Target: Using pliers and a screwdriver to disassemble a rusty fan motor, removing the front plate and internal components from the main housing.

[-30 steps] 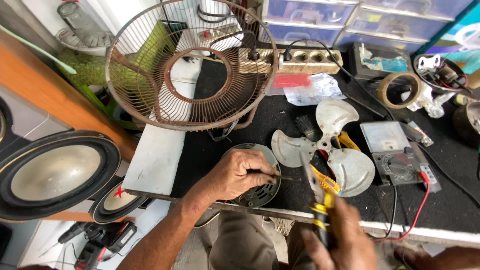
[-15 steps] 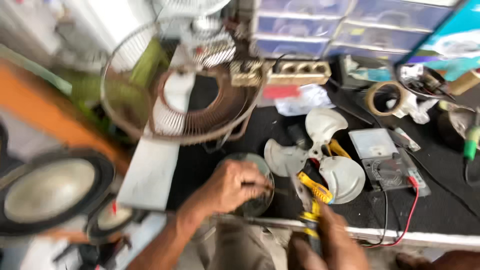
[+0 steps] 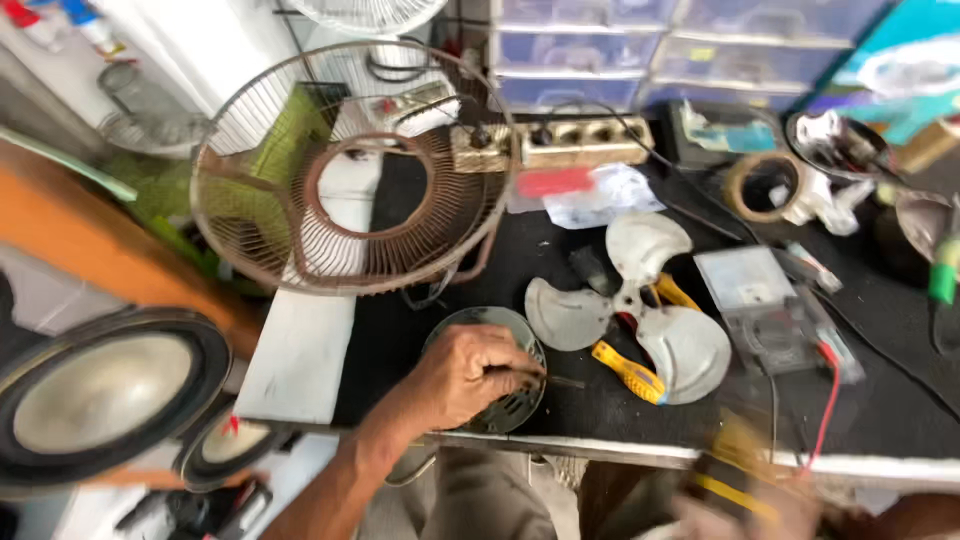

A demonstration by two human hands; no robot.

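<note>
Right hand (image 3: 760,500) dropped lower, blurred, grip unclear, left hand (image 3: 470,375) gripping round motor housing (image 3: 500,330).

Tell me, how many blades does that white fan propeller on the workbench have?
3. On the fan propeller, one blade points up toward the power strip, one points left toward the left hand, and one points lower right, over the yellow-handled tool.

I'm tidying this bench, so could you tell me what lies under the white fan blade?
Under the white fan blade lies a yellow-handled screwdriver on the black bench top. Its handle shows between two blades; its tip is covered by the blade.
</note>
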